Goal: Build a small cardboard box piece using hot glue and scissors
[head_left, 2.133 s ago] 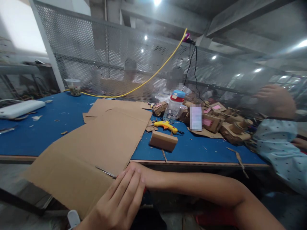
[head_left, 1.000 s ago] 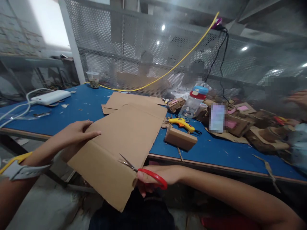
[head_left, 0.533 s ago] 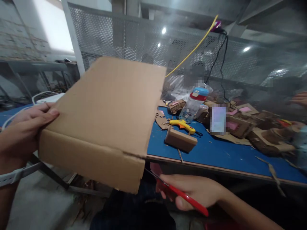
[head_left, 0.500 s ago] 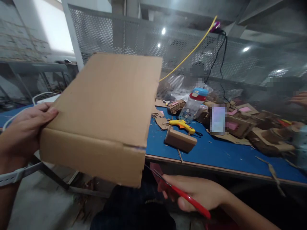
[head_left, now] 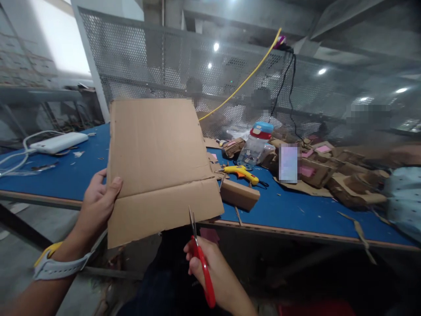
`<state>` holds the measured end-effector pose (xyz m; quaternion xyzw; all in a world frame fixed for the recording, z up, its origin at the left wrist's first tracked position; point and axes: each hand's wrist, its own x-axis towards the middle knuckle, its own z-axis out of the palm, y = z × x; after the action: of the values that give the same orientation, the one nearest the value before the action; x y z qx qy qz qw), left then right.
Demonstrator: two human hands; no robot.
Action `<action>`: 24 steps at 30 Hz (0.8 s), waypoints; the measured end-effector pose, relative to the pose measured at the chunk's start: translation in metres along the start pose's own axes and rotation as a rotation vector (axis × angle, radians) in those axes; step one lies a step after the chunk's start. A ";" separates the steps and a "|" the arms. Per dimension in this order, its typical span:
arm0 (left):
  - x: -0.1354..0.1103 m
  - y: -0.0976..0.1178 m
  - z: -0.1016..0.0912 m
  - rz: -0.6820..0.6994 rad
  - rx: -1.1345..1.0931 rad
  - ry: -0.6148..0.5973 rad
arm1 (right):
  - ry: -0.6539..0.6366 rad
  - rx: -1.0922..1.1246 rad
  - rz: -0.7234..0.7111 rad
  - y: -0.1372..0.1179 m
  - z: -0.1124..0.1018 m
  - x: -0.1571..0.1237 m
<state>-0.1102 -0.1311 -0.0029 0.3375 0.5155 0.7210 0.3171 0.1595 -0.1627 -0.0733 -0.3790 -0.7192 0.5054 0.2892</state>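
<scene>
My left hand (head_left: 101,195) grips the left edge of a folded brown cardboard sheet (head_left: 158,145), its thumb on the front face. A crease crosses the sheet low down, and the flap below it faces me. My right hand (head_left: 210,263) is closed round red-handled scissors (head_left: 205,272). The scissors' narrow metal blades point upward, slightly parted, in front of the flap's lower edge; whether they touch it I cannot tell. A yellow glue gun (head_left: 241,172) lies on the blue table (head_left: 286,210) to the right of the sheet, behind a small folded cardboard piece (head_left: 239,195).
A bottle with a blue and red lid (head_left: 256,142) stands behind the glue gun. Cardboard models (head_left: 358,184) and a lit phone (head_left: 288,163) occupy the right side. On the left lies a white power bank (head_left: 59,142) with cables. Another person's pale blue sleeve (head_left: 406,202) shows far right.
The cardboard sheet has turned and dropped slightly, its flap now more flattened toward me. My right hand has moved left, swinging the scissors upright before the flap. The view has shifted a little.
</scene>
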 end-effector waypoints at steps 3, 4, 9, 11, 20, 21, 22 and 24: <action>-0.002 -0.003 -0.002 0.000 0.017 0.028 | -0.009 0.022 0.092 0.013 0.010 -0.019; -0.002 -0.003 -0.002 -0.009 0.033 0.038 | -0.022 0.041 0.117 0.020 0.014 -0.026; -0.015 0.003 -0.002 -0.119 0.109 0.055 | -0.065 0.116 0.206 0.049 0.035 -0.037; -0.022 0.005 -0.002 -0.171 0.133 0.070 | -0.063 0.120 0.188 0.046 0.035 -0.034; -0.012 0.017 -0.029 -0.275 0.272 0.192 | 0.150 -0.015 0.114 0.018 -0.042 -0.074; -0.009 0.017 -0.031 -0.245 0.258 0.222 | 0.337 -0.052 0.059 0.017 -0.048 -0.073; -0.007 0.015 -0.032 -0.189 0.237 0.231 | 0.565 -0.116 -0.009 0.016 -0.052 -0.067; -0.004 0.010 -0.034 -0.077 0.193 0.229 | 1.010 -0.256 -0.106 0.009 -0.054 -0.044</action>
<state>-0.1370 -0.1548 -0.0024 0.2619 0.6279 0.6891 0.2495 0.2294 -0.1702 -0.0660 -0.5708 -0.5643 0.1525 0.5766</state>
